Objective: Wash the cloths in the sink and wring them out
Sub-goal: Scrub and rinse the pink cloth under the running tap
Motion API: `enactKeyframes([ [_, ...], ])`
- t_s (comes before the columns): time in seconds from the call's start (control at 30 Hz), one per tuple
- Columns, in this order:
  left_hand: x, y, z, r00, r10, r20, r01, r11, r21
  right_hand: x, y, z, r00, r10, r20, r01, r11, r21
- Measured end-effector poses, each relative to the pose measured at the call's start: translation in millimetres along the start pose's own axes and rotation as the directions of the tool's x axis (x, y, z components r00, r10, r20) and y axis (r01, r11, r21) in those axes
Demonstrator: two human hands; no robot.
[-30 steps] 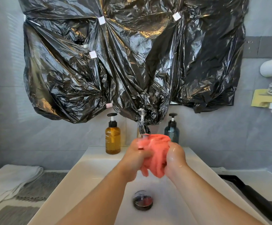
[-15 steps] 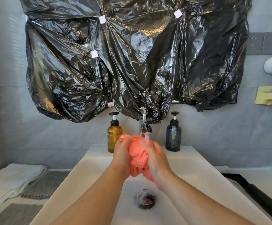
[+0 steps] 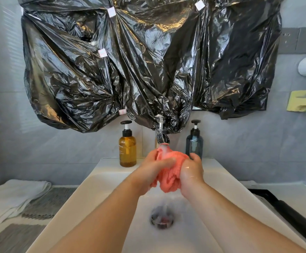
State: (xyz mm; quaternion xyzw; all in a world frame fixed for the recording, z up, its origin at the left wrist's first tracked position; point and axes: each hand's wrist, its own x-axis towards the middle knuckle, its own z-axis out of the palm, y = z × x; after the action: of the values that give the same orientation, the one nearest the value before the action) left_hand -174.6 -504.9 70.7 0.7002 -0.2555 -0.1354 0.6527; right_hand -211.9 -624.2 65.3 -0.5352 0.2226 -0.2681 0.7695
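Observation:
A bunched pink cloth hangs between both hands above the white sink, right under the chrome tap. Water runs from the spout onto the top of the cloth and falls to the drain. My left hand grips the cloth's left side, fingers curled across its front. My right hand grips the right side, fingers wrapped over the top edge. The middle of the cloth is hidden inside my palms.
An amber pump bottle and a dark blue pump bottle stand on the sink's back ledge. Black plastic sheeting covers the wall above. Folded white towel and grey cloths lie left; a black tray sits right.
My hands have rubbed the cloth together and apart, then lifted it higher, close under the spout. The right hand moved back out to the right.

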Motion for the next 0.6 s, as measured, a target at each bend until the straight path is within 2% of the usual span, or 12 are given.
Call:
enactKeyframes([
  [0.07,4.7,-4.3,4.3,0.995,0.062,-0.084,-0.069,0.994,-0.083,-4.1,-4.4,-0.6,0.996,0.045,0.075,-0.048,0.998,0.040],
  [0.13,5.8,-5.4,9.2,0.967,0.102,-0.234,-0.137,0.981,-0.139,-8.7,-3.0,3.1,0.996,0.007,0.090,-0.003,0.999,-0.052],
  [0.23,16.8,-10.4,2.4,0.910,0.020,-0.415,-0.148,0.948,-0.280,-20.1,9.0,15.0,0.980,-0.128,0.153,0.162,0.959,-0.235],
  [0.3,18.2,-11.5,-2.0,0.915,-0.040,-0.402,-0.125,0.919,-0.375,-29.8,16.2,18.7,0.951,-0.243,0.194,0.296,0.897,-0.329],
  [0.33,18.2,-13.3,-1.6,0.932,-0.042,-0.360,-0.102,0.923,-0.371,-33.4,18.4,19.7,0.935,-0.290,0.206,0.349,0.858,-0.376],
  [0.37,18.2,-15.3,-0.4,0.946,-0.039,-0.322,-0.080,0.934,-0.348,-38.5,18.4,19.4,0.924,-0.318,0.211,0.380,0.818,-0.432],
  [0.43,12.5,-12.9,5.6,0.933,-0.030,-0.360,-0.087,0.949,-0.302,-34.6,20.0,19.6,0.925,-0.331,0.188,0.380,0.784,-0.491],
  [0.5,9.1,-7.9,9.7,0.922,-0.007,-0.386,-0.081,0.974,-0.212,-26.2,14.8,19.5,0.950,-0.284,0.129,0.310,0.815,-0.489],
  [0.6,7.2,-2.7,13.9,0.921,0.068,-0.383,-0.026,0.993,0.113,-16.6,7.3,15.2,0.983,-0.164,0.084,0.184,0.889,-0.419],
])
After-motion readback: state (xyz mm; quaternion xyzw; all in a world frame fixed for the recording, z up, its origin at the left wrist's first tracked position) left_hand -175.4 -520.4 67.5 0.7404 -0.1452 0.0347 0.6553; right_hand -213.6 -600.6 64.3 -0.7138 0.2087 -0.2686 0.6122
